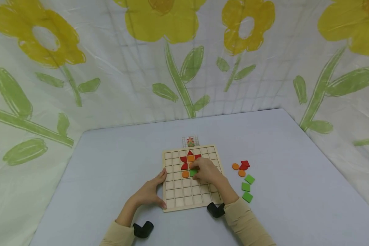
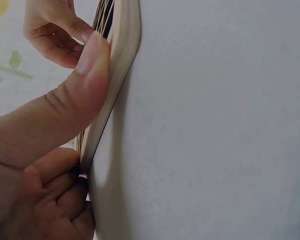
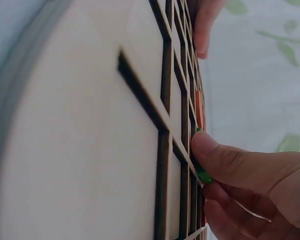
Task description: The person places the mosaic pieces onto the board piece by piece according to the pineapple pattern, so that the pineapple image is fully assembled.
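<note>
A square wooden grid board [image 1: 179, 201] lies on the table, with red, orange and green pieces set in its upper middle cells. My left hand [image 1: 149, 192] holds the board's left edge; in the left wrist view the thumb [image 2: 92, 62] lies on the rim and the other fingers curl against the side. Over the middle of the board, my right hand [image 1: 207, 169] pinches a green square tile [image 3: 204, 172] between thumb and fingers, at a cell beside an orange round piece [image 1: 185, 174]. The right hand hides part of the pieces behind it.
A small pattern card [image 1: 190, 141] lies just beyond the board's far edge. Right of the board are loose green squares [image 1: 246, 187], orange rounds [image 1: 235, 166] and red pieces [image 1: 245, 164]. Behind the table hangs a flower-printed cloth [image 1: 126, 85].
</note>
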The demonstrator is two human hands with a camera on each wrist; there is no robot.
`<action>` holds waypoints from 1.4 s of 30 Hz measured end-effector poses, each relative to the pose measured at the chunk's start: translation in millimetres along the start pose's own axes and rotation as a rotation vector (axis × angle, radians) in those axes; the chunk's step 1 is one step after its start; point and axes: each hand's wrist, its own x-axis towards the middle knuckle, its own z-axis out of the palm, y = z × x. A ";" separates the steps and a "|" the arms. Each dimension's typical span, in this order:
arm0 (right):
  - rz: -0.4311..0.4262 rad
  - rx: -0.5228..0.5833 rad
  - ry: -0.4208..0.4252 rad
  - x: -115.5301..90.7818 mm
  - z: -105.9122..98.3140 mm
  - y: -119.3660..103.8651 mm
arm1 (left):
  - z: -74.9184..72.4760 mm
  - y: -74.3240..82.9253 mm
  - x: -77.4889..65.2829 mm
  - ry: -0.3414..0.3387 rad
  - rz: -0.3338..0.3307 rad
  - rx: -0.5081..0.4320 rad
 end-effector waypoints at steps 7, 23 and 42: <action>0.013 0.038 0.004 1.7 -0.2 1.7 | 1.0 -0.5 -0.2 0.007 -0.005 -0.004; 0.031 0.055 -0.005 0.7 -0.3 -1.3 | 2.9 -1.9 0.4 0.009 0.000 0.008; 0.025 0.065 0.056 -13.8 -45.2 40.4 | 1.4 -0.2 -0.5 0.016 -0.012 0.010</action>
